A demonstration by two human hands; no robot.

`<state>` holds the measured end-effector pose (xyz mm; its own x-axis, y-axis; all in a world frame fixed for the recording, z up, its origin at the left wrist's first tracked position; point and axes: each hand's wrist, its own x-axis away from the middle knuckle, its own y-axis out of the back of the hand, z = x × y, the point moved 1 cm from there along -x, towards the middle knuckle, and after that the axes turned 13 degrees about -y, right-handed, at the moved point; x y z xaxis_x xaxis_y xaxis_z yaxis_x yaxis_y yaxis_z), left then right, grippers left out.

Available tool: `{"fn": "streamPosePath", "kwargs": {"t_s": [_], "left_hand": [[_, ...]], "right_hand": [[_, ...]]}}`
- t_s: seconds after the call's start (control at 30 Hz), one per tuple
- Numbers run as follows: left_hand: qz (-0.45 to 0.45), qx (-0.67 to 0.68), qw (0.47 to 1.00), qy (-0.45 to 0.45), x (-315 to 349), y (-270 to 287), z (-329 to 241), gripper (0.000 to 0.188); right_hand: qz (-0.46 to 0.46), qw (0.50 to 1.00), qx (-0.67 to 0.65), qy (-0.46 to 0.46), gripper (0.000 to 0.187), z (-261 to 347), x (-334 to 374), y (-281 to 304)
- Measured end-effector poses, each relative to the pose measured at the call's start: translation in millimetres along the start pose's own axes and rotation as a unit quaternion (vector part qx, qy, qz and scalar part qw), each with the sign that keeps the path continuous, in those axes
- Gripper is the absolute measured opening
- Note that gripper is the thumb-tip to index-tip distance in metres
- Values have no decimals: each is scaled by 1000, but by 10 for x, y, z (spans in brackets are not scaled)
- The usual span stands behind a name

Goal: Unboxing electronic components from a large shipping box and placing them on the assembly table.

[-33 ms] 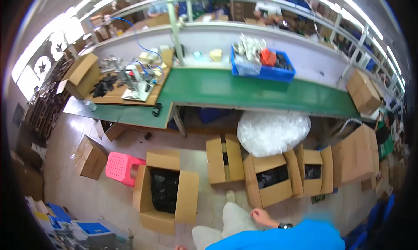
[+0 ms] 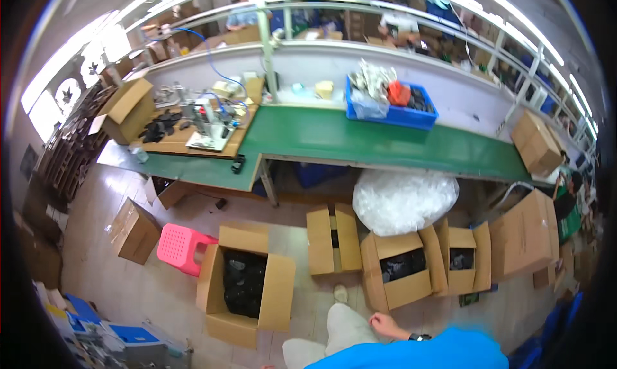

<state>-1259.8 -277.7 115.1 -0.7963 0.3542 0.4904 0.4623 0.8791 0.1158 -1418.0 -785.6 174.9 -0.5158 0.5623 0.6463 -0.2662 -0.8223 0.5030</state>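
My right hand [image 2: 383, 324], with a dark watch on its wrist, hangs beside my right leg, its fingers loosely curled and nothing visible in them. It touches no box; nearest is the open carton [image 2: 406, 289] with dark bagged pieces inside. Of my left hand [image 2: 268, 367] only a sliver shows at the lower edge, so its fingers are hidden. Ahead and to the left of my legs, another open carton [image 2: 277, 292] holds black pieces in its middle. A narrower carton [image 2: 317, 240] with partly raised flaps stands ahead of my foot.
A pink stool [image 2: 180, 248] stands beside the left carton. Ahead runs a green workbench [image 2: 308, 134] bearing a small press machine [image 2: 211, 132] and a blue bin [image 2: 411, 117]. A large clear plastic bag [image 2: 405, 202] bulges below it. More cartons [image 2: 524, 234] line the right.
The whole view has shifted slightly, with the bench and boxes a little lower in the picture. My right hand stays beside my leg.
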Motion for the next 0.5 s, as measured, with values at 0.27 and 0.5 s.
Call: {"fn": "streamPosePath", "kwargs": {"t_s": [0.27,0.5], "left_hand": [[-34,82,994,70,1733,867,1183,30],[-111,58,982,140,2751,1892,1554,30]], "right_hand": [[123,946,296,52,36,22,1139,-1882],[340,915,216,-10,42,737,1677,-2740]]}}
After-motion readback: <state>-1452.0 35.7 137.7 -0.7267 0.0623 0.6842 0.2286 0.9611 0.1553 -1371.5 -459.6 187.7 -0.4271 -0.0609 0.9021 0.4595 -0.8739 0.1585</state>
